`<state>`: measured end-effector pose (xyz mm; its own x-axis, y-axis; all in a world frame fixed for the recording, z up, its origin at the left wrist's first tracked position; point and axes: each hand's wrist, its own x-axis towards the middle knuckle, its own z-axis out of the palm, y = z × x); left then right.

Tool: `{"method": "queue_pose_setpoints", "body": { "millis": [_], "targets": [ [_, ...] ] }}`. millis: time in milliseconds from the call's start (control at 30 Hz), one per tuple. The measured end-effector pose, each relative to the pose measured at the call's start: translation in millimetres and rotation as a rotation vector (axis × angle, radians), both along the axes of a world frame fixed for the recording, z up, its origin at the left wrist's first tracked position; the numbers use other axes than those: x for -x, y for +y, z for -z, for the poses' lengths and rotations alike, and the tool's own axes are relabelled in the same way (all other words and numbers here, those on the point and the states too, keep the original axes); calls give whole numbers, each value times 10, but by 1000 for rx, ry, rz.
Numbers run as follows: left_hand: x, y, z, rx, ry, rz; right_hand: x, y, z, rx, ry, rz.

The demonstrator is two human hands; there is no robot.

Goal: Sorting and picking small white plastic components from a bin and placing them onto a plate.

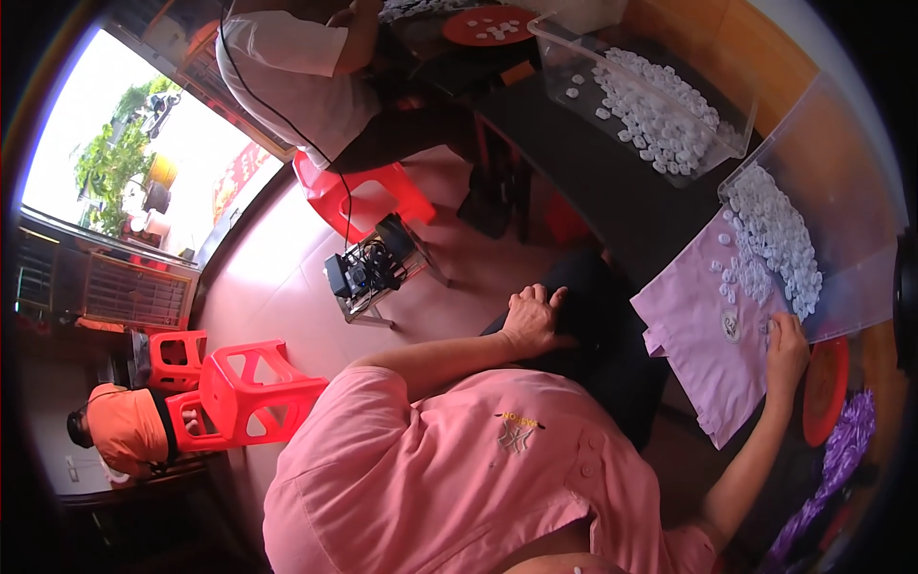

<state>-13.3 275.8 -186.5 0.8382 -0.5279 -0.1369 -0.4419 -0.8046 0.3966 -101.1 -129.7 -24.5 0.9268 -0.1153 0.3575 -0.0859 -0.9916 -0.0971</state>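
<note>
My left hand (535,322) rests on my dark trouser leg, its thumb apart from the fingers and nothing held. Over the lower right edge of a pink cloth (703,354), my right hand (787,350) has its fingers drawn together; what sits at their tips is too small to make out. Loose small white pieces (751,275) are scattered on the cloth just beyond that hand. Beside them is an oval object (731,326) with a whitish rim. A heap of similar pieces (779,239) fills the near end of a clear plastic bin (851,220).
Another clear bin (555,57) with white pieces stands farther along the dark table (545,124). Past it lies a red round tray (459,29). Red stools (244,383), a small stand with black devices (368,273), and two people occupy the left side. Purple shiny strips (841,450) hang lower right.
</note>
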Motion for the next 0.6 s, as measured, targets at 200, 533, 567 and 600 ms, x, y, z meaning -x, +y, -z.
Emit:
{"method": "queue_pose_setpoints", "body": {
  "millis": [200, 533, 567, 600],
  "targets": [
    [-40, -150, 110, 36, -79, 75, 266, -161, -7, 17, -16, 72],
    [-103, -104, 200, 40, -67, 76, 329, 137, -489, 111, -201, 118],
    [-94, -151, 191, 38, -67, 89, 477, -11, -573, 75, -213, 135],
    [-97, -148, 198, 27, -71, 79, 613, -53, -690, 67, -277, 132]
  ]
}}
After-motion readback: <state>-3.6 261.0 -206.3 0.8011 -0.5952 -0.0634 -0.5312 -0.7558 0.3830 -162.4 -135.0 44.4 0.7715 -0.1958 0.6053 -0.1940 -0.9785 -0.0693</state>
